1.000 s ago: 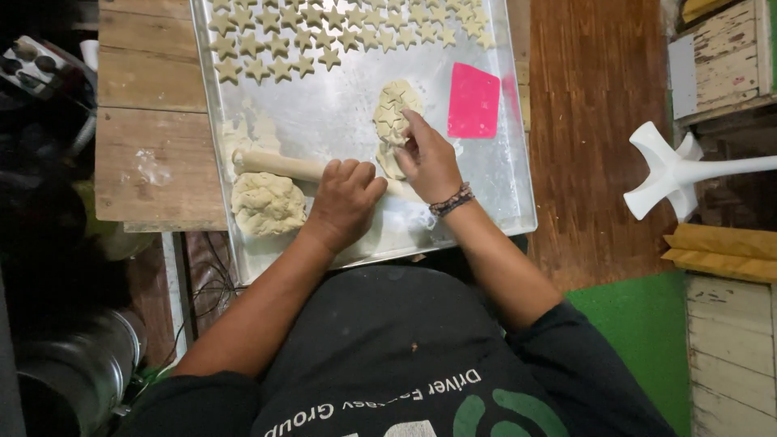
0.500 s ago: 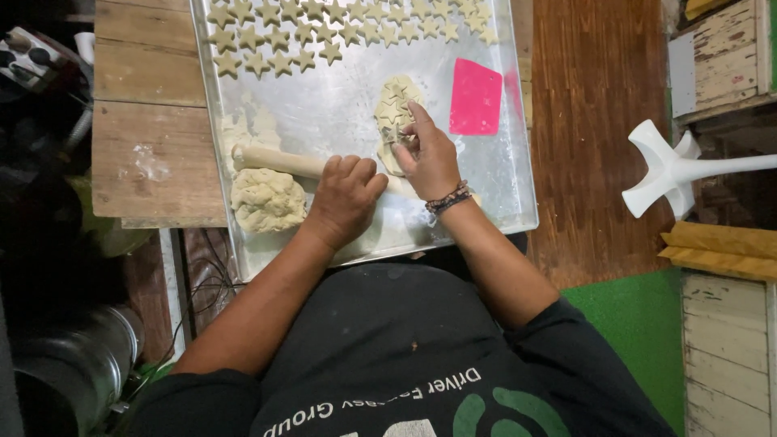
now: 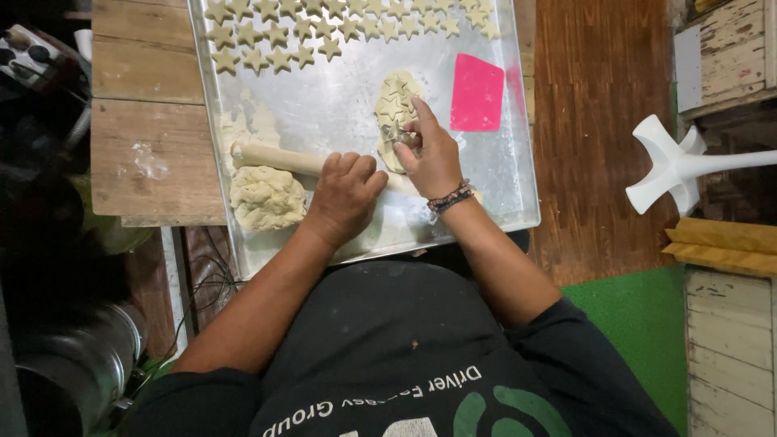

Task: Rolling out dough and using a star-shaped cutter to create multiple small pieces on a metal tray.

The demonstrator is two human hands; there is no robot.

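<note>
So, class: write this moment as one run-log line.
left hand: resting on rolling pin | right hand: pressing cutter into rolled dough | tray: star cutouts, dough lump, pink scraper

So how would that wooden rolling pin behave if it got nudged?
The rolling pin is a round cylinder lying flat on the smooth metal tray, so it would probably roll easily. It looks stiff and solid. The left hand resting on it and the dough lump beside it likely check it.

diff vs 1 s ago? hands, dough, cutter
Right hand shifted slightly up the rolled dough sheet, pressing the small cutter at a new spot. Left hand stays fisted on the rolling pin. Dough lump, pink scraper and star rows unchanged.
</note>
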